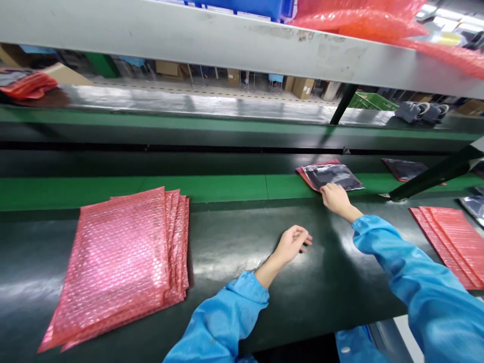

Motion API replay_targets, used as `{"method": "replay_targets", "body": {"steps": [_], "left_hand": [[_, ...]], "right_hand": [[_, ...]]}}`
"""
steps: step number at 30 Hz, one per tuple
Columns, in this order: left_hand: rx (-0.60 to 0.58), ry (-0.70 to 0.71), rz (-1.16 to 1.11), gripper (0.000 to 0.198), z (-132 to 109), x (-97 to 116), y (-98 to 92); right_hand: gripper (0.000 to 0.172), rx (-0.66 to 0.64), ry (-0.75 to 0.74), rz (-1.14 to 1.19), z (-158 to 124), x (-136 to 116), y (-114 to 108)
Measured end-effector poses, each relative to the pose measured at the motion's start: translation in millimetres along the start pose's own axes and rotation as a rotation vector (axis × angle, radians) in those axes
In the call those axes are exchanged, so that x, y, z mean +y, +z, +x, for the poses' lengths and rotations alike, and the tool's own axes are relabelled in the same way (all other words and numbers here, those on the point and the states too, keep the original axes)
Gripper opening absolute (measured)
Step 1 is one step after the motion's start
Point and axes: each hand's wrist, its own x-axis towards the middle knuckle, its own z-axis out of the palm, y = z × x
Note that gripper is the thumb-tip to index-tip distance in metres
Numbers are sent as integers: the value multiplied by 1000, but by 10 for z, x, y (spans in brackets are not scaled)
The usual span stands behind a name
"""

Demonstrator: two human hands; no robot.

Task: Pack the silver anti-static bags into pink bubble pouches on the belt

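Observation:
At the far side of the bench, my right hand (336, 199) reaches out with its fingers closed on the near edge of a dark, shiny flat bag (333, 175). That bag lies over a red bubble bag (305, 177), which shows at its left and back edges. Nearer to me, my left hand (292, 243) hovers over the dark worktop with loosely curled fingers, and nothing shows in it. To its left is a stack of pink-red bubble bags (121, 252), its edges fanned out on the right.
More red bubble bags (449, 242) lie at the right, near another dark bag (475, 207). A dark flat packet (406, 169) sits beyond the slanted post (427, 174). A grey shelf beam (212, 45) crosses above, carrying a blue bin (249, 7) and red bubble wrap (359, 20).

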Motion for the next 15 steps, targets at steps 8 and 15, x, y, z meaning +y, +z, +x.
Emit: {"method": "replay_targets", "body": {"steps": [8, 15], "left_hand": [[194, -117, -503, 50, 120, 266, -316], [340, -107, -440, 52, -73, 236, -400]], "right_hand": [[23, 219, -502, 332, -1016, -1142, -249], [22, 569, -21, 738, -1075, -804, -172]]}}
